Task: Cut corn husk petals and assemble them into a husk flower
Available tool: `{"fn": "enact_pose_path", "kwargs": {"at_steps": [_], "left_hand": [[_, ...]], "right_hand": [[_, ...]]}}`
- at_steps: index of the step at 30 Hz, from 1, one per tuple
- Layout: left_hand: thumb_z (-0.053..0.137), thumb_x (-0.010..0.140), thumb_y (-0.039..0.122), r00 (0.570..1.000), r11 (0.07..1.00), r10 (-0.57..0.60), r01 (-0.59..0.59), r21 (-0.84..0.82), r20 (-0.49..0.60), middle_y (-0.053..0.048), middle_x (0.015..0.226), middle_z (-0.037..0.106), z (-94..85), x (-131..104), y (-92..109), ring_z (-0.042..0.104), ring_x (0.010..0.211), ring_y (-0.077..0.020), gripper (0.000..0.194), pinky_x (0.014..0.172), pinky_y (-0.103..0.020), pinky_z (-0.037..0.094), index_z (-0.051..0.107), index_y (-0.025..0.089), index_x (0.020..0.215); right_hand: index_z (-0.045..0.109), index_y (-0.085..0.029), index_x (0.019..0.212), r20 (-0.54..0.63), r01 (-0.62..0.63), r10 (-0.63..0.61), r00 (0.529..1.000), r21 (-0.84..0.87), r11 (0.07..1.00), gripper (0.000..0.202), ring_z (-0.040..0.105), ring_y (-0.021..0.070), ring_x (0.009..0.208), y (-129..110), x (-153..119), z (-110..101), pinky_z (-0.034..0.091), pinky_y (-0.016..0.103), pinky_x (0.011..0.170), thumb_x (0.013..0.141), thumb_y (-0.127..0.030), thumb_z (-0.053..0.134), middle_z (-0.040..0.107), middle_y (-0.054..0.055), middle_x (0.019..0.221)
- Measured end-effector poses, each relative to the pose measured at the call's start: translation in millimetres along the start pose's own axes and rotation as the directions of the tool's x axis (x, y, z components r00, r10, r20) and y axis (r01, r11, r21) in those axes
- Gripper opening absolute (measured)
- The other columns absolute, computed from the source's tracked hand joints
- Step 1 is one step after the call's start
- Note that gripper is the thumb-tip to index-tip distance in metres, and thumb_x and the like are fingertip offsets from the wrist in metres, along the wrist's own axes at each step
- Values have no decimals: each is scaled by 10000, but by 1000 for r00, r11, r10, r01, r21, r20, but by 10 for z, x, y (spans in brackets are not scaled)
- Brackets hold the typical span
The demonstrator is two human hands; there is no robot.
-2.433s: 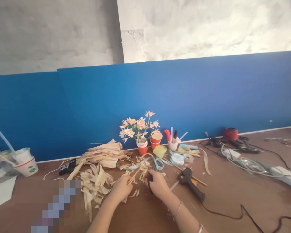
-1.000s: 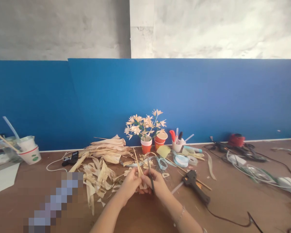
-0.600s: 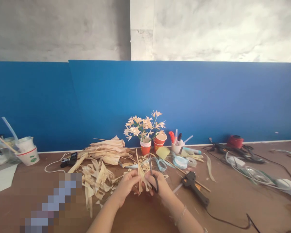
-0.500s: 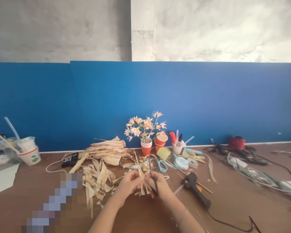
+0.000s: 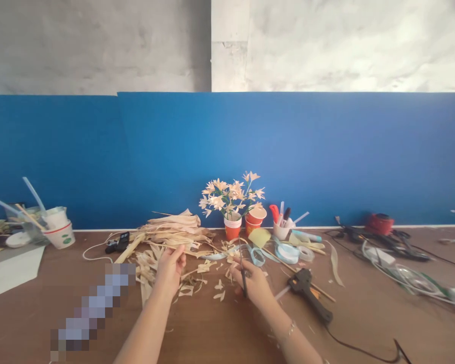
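My left hand [image 5: 171,269] is over the pile of dried husks [image 5: 180,230] left of centre, its fingers pressed together; whatever they pinch is too small to name. Black scissors [image 5: 244,275] are in my right hand [image 5: 252,280], blades pointing away toward the cups. Small cut husk pieces [image 5: 219,290] lie on the brown table between my hands. Behind them, pale husk flowers [image 5: 231,194] on green stems stand in a stack of red and white paper cups [image 5: 232,226].
A glue gun [image 5: 311,296] with a black cord lies right of my right hand, beside a thin stick. Blue ribbon rolls [image 5: 287,253] and a white pen cup [image 5: 281,230] sit behind it. Cables [image 5: 405,278] spread far right; a paper cup [image 5: 59,236] stands left.
My left hand has moved left, away from my right hand, to the husk pile. The husk strips held between both hands are no longer there. The view has shifted slightly.
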State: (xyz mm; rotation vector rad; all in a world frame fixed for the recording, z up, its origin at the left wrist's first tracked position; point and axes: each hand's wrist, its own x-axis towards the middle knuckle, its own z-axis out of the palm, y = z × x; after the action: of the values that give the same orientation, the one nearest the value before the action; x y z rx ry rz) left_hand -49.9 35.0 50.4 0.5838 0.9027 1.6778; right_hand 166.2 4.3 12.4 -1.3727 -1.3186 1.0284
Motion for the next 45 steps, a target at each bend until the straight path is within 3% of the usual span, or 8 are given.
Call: {"fn": "enact_pose_path", "kwargs": {"at_steps": [4, 7, 11, 18, 24, 31, 36, 45], "left_hand": [[844, 450, 186, 997, 999, 16, -18, -29, -72, 71, 505, 531, 26, 78, 74, 458, 437, -30, 337, 378, -119, 338, 549, 144, 610], [822, 484, 145, 990, 1000, -21, 23, 10, -139, 50, 510, 556, 74, 75, 56, 502, 465, -42, 282, 408, -118, 369, 564, 134, 597], [812, 503, 154, 988, 992, -78, 90, 89, -134, 18, 579, 612, 124, -61, -112, 548, 510, -63, 257, 410, -129, 353, 594, 126, 635], [798, 545, 257, 983, 954, -121, 77, 290, 136, 27, 613, 630, 160, -282, -427, 542, 511, -91, 372, 397, -165, 325, 615, 145, 849], [760, 588, 254, 956, 918, -202, 109, 382, 213, -14, 727, 677, 176, -357, -504, 611, 634, -136, 363, 493, -200, 425, 600, 145, 895], [756, 591, 300, 943, 902, -133, -12, 432, 304, 26, 632, 611, 190, -340, -578, 550, 528, -119, 384, 440, -205, 401, 599, 146, 907], [792, 559, 317, 938, 900, -158, 9, 436, 307, 33, 608, 600, 214, -370, -605, 548, 523, -114, 406, 456, -204, 408, 603, 149, 878], [731, 589, 604, 854, 841, -379, 158, 517, 356, 31, 549, 574, 196, -414, -611, 514, 426, -80, 495, 403, -182, 306, 517, 164, 667]], "right_hand": [[743, -142, 980, -135, 73, -111, 985, -257, 963, 430, 649, 213, 705, -28, -8, -73, 500, 282, 632, 680, -435, 648, 658, 91, 899], [756, -152, 977, -169, 107, -166, 972, -308, 945, 409, 636, 222, 751, -37, -3, -104, 496, 291, 696, 693, -421, 637, 646, 86, 853], [726, -129, 1040, -114, 29, -42, 993, -121, 992, 454, 600, 179, 525, -13, -7, -30, 451, 259, 488, 697, -420, 663, 596, 19, 619], [723, -98, 979, -63, -60, 77, 995, 237, 970, 596, 522, 140, 367, 0, 12, 69, 372, 236, 357, 558, -515, 784, 526, -30, 463], [700, -72, 1055, -21, -57, 64, 998, 249, 967, 702, 529, 144, 409, -21, -11, 67, 360, 231, 382, 543, -541, 800, 597, 5, 472], [697, -118, 953, 119, -60, 23, 993, 322, 945, 652, 548, 139, 513, -47, -57, 154, 444, 246, 500, 372, -343, 886, 632, -13, 558], [685, -148, 893, 170, -32, -37, 985, 388, 921, 480, 480, 104, 442, -33, -68, 215, 414, 237, 476, 455, -293, 817, 588, -38, 516], [689, -140, 860, 84, 40, -78, 993, 379, 925, 380, 426, 85, 432, -5, -6, 178, 331, 208, 425, 518, -294, 748, 582, -27, 530]]}}
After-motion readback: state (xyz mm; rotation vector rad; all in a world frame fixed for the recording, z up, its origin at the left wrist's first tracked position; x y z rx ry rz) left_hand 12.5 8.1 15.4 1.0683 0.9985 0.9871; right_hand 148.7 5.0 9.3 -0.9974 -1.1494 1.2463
